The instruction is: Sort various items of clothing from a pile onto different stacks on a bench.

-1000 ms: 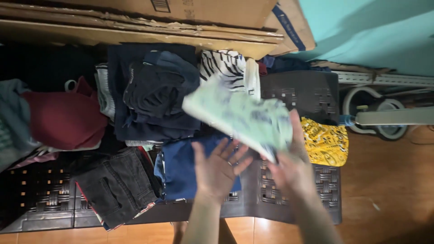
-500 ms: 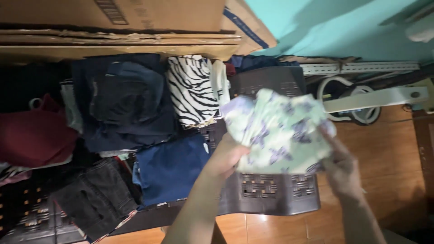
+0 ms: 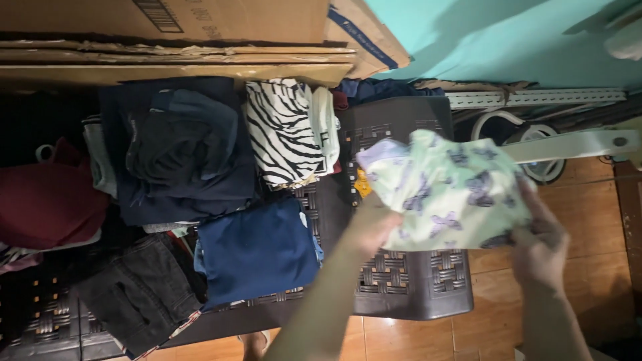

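Holding a pale green garment with purple butterflies [image 3: 451,194] between them, both hands hover above a dark woven plastic lid [image 3: 414,287]. The left hand [image 3: 369,224] grips its lower edge at about eight o'clock, fingers tucked under the cloth, while the right hand [image 3: 542,237] clenches the corner at four o'clock. At nine o'clock from the garment lies a folded blue piece [image 3: 257,251], with a zebra-striped top [image 3: 281,130] at ten o'clock and dark navy clothes [image 3: 177,150] beyond. Cardboard boxes [image 3: 200,40] stand at twelve o'clock.
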